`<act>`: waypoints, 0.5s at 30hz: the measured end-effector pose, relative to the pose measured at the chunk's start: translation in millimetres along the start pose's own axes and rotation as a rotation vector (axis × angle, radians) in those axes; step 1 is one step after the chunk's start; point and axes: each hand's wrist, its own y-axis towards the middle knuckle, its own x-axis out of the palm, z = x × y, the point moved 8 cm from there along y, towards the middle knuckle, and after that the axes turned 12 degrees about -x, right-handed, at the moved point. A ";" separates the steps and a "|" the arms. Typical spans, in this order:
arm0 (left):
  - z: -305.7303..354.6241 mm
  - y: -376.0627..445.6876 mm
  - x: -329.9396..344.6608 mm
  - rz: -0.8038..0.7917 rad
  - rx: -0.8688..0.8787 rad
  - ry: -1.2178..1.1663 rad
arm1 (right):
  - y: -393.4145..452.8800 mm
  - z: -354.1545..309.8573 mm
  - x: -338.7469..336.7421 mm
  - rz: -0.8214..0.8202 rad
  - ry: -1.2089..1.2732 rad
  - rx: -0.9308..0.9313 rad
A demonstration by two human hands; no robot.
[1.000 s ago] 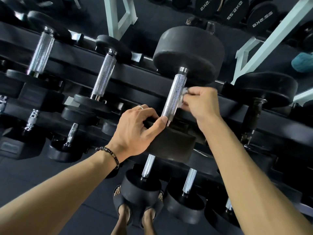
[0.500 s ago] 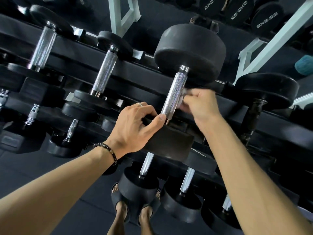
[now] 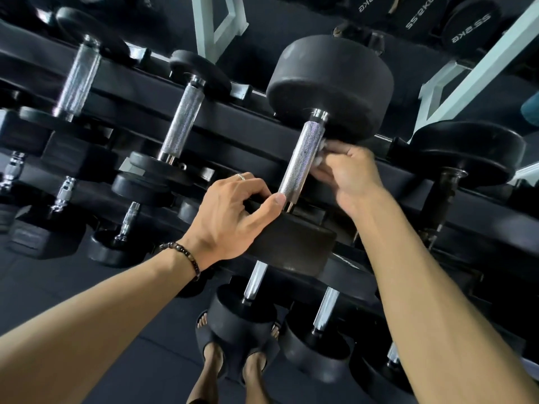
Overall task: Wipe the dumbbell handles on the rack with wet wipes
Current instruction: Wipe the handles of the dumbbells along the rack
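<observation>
Dark gym rack [image 3: 233,132]: right hand [image 3: 348,173] has slid up the handle [image 3: 303,158], fingers pinching prob. a wipe [image 3: 320,145]; left hand [image 3: 233,211] still grips near weight head [image 3: 294,246]. Wiping ongoing.

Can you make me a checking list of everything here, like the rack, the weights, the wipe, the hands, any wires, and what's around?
Surface: black rack with sloping rails, dumbbells lying across them.
Job's things: big dumbbell, its silver handle bare on the near side; white wet wipe pressed to the handle's right side, mostly hidden.
Clutter: nothing seen.
Hands: left hand grips the dumbbell's near weight; right hand pinches the wipe against the handle.
Cables: nothing seen.
Surroundings: more dumbbells on lower rails, pale green frame behind, dark floor, feet in sandals below.
</observation>
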 end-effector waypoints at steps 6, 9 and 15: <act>-2.2 -0.4 0.1 -0.006 -0.004 0.006 | -27.4 33.4 18.3 -0.270 -0.029 0.127; -2.0 -0.1 0.3 -0.003 -0.007 0.017 | -13.2 23.1 14.2 -0.230 0.016 0.068; -1.8 -0.6 -0.2 -0.004 -0.004 0.019 | -5.6 21.1 24.6 -0.172 0.273 0.156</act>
